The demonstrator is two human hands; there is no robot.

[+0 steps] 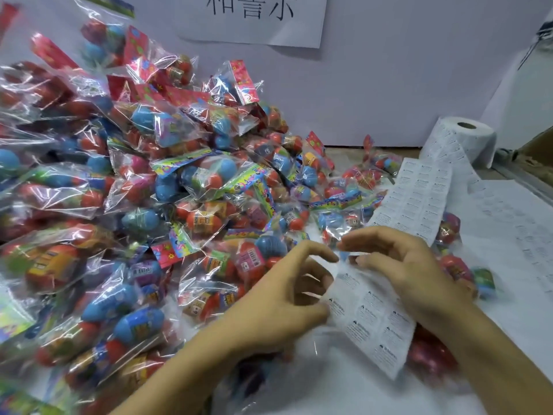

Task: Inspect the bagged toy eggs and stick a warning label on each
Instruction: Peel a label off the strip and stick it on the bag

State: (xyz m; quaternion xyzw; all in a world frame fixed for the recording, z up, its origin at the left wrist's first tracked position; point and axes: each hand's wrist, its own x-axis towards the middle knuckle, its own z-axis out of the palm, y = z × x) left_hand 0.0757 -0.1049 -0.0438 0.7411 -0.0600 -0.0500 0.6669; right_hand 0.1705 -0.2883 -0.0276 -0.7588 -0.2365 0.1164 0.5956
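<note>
Both hands meet over the label strip (371, 319): left hand (287, 298) holds its edge, right hand (401, 265) pinches above it. Bagged eggs (134, 190) heap left of the strip; the roll (466, 139) stands beyond.

We see two bare forearms reaching in from the bottom edge, no sleeves, watch, rings or gloves on either. Our left hand (281, 298) and right hand (404, 265) show short, unpainted nails; motion blurs the fingertips.

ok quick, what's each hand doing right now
Left hand: fingers curled, thumb on the white printed label strip.
Right hand: fingertips pinching at that strip's top edge.
</note>
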